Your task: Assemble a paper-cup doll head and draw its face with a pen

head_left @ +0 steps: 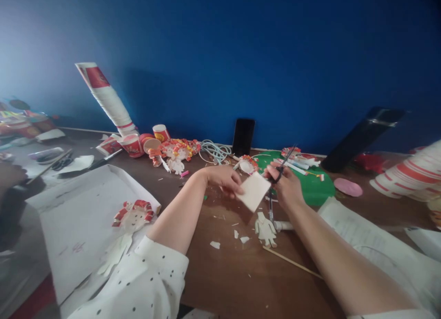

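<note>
Pinched in my left hand (225, 180) is a square piece of white paper (255, 191), held above the brown table. My right hand (287, 185) grips a pair of dark scissors (281, 167), its blades pointing up and away from me, close to the paper's right corner. Below the hands lies a white paper doll cutout (265, 229), flat on the table. Beside it are a pen (270, 206) and a thin wooden stick (292, 263). Small paper scraps (244, 240) are scattered to the left of the cutout.
A black phone (243, 136) leans on the blue wall. Stacked paper cups (112, 103) rise at left; another stack (413, 169) lies right. Decorated paper dolls (179, 150) and a cord (215, 151) lie at the back. A green sheet (315, 190) and a white box lid (82, 208) flank my arms.
</note>
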The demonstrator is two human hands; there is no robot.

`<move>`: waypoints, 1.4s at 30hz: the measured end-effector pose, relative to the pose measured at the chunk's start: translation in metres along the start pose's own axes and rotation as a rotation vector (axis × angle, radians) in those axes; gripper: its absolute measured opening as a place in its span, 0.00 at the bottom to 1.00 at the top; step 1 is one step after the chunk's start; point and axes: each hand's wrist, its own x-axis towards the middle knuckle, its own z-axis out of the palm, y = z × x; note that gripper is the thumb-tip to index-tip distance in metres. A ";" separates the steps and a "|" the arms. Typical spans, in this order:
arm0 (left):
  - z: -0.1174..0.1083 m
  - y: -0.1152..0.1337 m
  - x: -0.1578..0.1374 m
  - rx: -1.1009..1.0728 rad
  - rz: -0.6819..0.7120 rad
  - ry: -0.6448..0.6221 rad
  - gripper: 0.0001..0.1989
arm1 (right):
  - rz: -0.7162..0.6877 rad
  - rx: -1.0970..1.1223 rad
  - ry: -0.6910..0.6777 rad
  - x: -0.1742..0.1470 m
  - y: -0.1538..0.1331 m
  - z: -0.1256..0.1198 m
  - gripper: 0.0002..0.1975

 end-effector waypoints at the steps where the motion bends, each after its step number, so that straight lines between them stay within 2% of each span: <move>1: 0.001 0.002 -0.001 0.042 -0.064 -0.035 0.11 | 0.011 0.002 0.012 0.001 0.001 -0.001 0.26; 3: 0.001 0.002 0.001 0.099 -0.127 0.020 0.13 | 0.019 -0.007 0.030 0.001 0.000 -0.001 0.25; 4: 0.000 -0.001 0.005 0.118 -0.117 0.121 0.13 | 0.017 -0.011 0.036 0.000 0.000 0.000 0.25; 5: -0.002 -0.004 0.009 0.143 -0.087 0.246 0.13 | 0.015 -0.014 0.039 -0.001 0.000 0.000 0.25; 7: -0.006 -0.013 0.019 0.159 0.001 0.615 0.14 | 0.011 -0.015 0.045 -0.002 -0.001 0.002 0.25; 8: -0.007 -0.017 0.025 0.155 0.014 0.753 0.15 | 0.010 -0.015 0.046 -0.002 -0.001 0.003 0.25; 9: -0.007 -0.021 0.030 0.119 0.010 0.850 0.13 | 0.010 -0.016 0.044 -0.002 0.000 0.003 0.25; 10: -0.006 -0.024 0.036 0.066 -0.018 0.897 0.13 | 0.008 -0.020 0.041 -0.001 0.000 0.003 0.25; 14: 0.005 -0.024 0.054 0.000 -0.084 0.896 0.22 | -0.012 -0.063 0.017 0.000 0.004 0.001 0.24; 17: 0.011 -0.019 0.066 -0.016 -0.139 0.860 0.24 | -0.034 -0.095 -0.005 0.001 0.006 -0.001 0.24; 19: 0.012 -0.019 0.074 -0.045 -0.161 0.854 0.23 | -0.059 -0.127 -0.022 0.001 0.006 -0.002 0.24; 25: 0.009 -0.021 0.093 -0.286 -0.151 0.866 0.11 | -0.112 -0.224 -0.041 0.001 0.001 -0.003 0.26; 28: 0.012 -0.017 0.087 -0.453 -0.075 0.830 0.08 | -0.112 -0.222 -0.048 0.000 0.000 -0.002 0.25; 34: 0.030 -0.005 0.056 -0.797 0.072 0.771 0.05 | -0.077 -0.166 -0.049 -0.002 0.001 0.000 0.26; 39: 0.051 -0.003 0.037 -1.141 0.123 0.675 0.05 | -0.096 -0.106 -0.100 -0.005 0.004 0.002 0.28; 42: 0.061 -0.004 0.030 -1.223 0.121 0.643 0.06 | -0.089 -0.070 -0.162 -0.006 0.008 0.004 0.28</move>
